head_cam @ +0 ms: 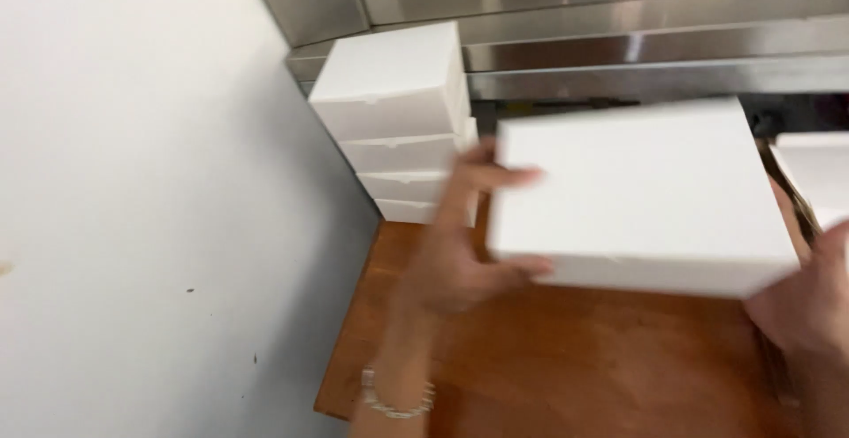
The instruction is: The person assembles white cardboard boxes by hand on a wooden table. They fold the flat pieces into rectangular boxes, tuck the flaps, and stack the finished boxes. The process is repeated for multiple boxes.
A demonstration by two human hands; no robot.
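White cardboard dominates the head view. We see a flat, closed white box [641, 195] held above a brown wooden tabletop [566, 358], gripped at its two short ends and tilted slightly so that its lid faces the camera. Our left hand [460, 243] clasps the box's left end: the fingers [500, 175] are spread, the upper ones lying over the lid edge and the thumb tucked under the lower corner. A beaded bracelet [398, 398] circles the left wrist. Our right hand [809, 301] supports the box's lower right corner; motion blur and the frame edge hide most of it, so we cannot tell how its fingers are set.

Behind the left hand stands a stack of white boxes [398, 120], four high, in the corner where a pale grey wall [150, 208] meets a stainless steel backsplash [637, 22]. The held box is just beside this stack, its left end near the stack's right face, though we cannot tell whether they touch. Another white box [818, 177] shows partly at the right edge, behind the held one.
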